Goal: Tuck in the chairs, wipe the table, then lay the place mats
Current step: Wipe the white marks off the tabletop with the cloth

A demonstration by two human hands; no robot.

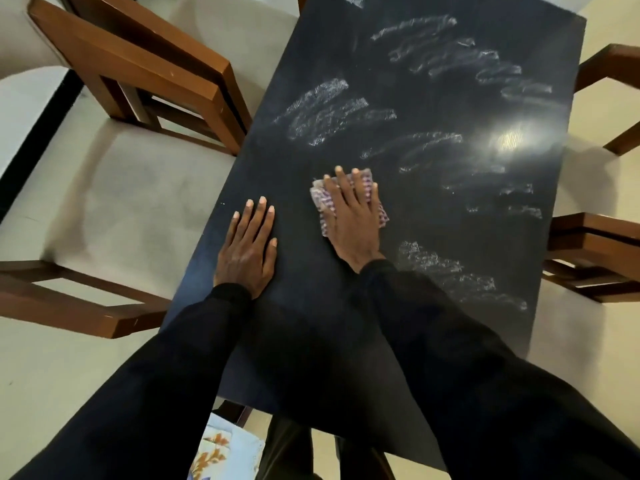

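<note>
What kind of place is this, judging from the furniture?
Likely a home dining area: a dark table with wooden chairs on both sides, and the right hand pressing a cloth on its top.

Colours as I see them from the head view. Table (415, 216): black top, tinged blue toward its left edge, crossed by whitish, chalky streaks (329, 112) from the middle out to the far and right edges; one white glare (510, 140) near the right edge. Cloth (323, 202): white with a blurred purple check. Chairs (145, 64) along both long edges: reddish-brown wood. Floor (138, 188): cream, with a black band (38, 140) at far left. Sleeves (173, 358): black. Mat (221, 452) below the near edge: pale blue with an orange leaf print.
</note>
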